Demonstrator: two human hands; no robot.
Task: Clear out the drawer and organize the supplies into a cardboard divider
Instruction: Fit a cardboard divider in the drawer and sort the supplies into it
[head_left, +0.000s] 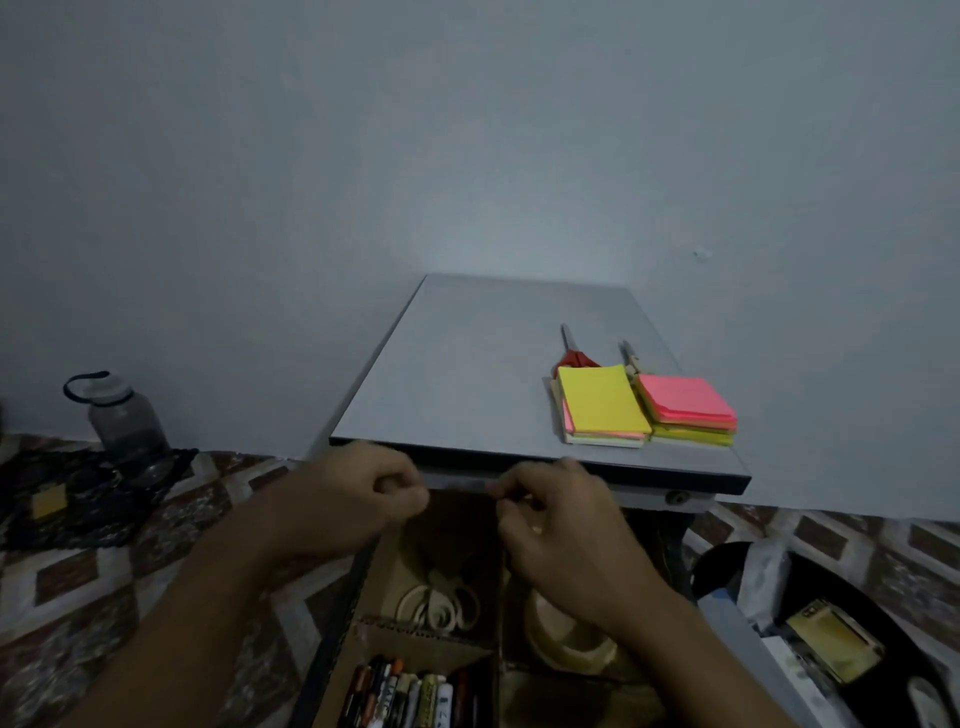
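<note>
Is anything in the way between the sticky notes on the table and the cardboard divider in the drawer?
Yes, partly. The right hand and left hand are over the far end of the cardboard divider, just below the table edge. The sticky notes would have to pass around them. Nothing else blocks the way.

Left hand (358, 499), right hand (561, 525): curled fingers

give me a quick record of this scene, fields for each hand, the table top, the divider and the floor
left hand: fingers curled, at front edge of table; hold unclear
right hand: same, beside it
table top: yellow-topped sticky stack, pink-topped sticky stack, scissors and slim grey tool behind them
divider: rubber bands far left, tape roll right, pens near left
floor: water bottle at left
</note>
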